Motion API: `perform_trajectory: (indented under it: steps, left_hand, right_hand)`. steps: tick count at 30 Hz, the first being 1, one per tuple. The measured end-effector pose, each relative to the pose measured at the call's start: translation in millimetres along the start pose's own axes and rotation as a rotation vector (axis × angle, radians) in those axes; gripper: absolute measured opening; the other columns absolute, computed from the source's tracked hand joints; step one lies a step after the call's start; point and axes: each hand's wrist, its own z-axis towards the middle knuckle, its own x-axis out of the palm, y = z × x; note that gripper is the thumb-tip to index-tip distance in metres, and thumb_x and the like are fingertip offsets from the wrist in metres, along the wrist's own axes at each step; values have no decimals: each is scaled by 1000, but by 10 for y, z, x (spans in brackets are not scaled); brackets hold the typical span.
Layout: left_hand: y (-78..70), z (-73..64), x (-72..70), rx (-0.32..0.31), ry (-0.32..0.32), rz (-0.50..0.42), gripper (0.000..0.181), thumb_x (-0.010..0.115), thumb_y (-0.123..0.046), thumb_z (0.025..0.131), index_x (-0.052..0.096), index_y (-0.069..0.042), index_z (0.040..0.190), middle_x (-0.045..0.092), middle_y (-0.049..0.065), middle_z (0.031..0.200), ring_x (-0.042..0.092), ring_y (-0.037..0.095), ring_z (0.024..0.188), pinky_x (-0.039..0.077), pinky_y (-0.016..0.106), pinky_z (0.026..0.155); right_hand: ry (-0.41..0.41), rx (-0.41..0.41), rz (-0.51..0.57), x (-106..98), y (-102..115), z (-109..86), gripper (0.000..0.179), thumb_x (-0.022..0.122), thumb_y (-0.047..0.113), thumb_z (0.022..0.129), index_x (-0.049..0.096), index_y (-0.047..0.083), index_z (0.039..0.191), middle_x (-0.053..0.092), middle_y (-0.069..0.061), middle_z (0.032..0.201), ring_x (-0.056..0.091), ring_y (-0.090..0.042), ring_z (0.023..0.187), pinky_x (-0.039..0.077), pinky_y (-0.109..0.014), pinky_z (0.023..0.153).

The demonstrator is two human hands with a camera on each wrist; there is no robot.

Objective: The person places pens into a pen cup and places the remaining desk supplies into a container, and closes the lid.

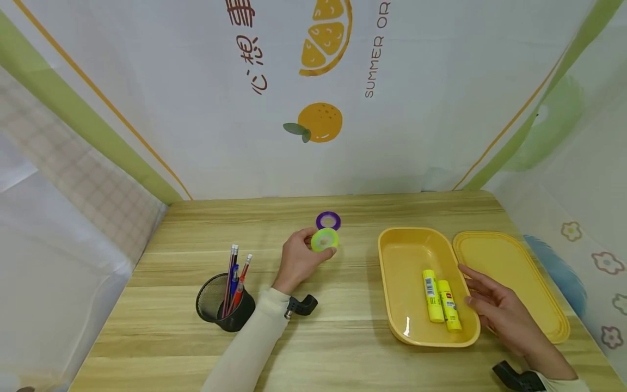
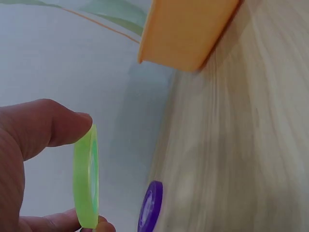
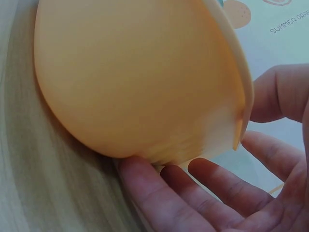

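Observation:
My left hand (image 1: 300,260) pinches a roll of bright green tape (image 1: 318,234) between thumb and fingers, above the table. In the left wrist view the green roll stands on edge, thumb at its top. Just beyond it, a purple tape roll (image 1: 320,221) lies on the table. At the right, a yellow plastic box (image 1: 399,283) holds two yellow glue sticks (image 1: 432,296) lying side by side. My right hand (image 1: 509,318) holds the box by its right side. In the right wrist view the thumb is at the rim (image 3: 247,92) and the fingers (image 3: 164,193) bend along the outer wall.
A black mesh pen cup (image 1: 240,318) with several pencils and pens stands left of my left forearm. The yellow lid (image 1: 519,272) lies flat right of the box, partly behind my right hand. A printed cloth (image 1: 416,136) hangs along the table's back edge.

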Motion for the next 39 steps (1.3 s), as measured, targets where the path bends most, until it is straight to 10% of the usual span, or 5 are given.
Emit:
perform_trajectory:
  steps: [39]
  left_hand:
    - [-825,43,563,246,297,-20,64,91,-35,80,70,-8,134,69,5,121,64,14,98,55,22,79]
  right_hand:
    - [76,13,85,-36,0,-9,64,53,6,111,26,13,169,65,18,132,70,-2,114,67,-37,73]
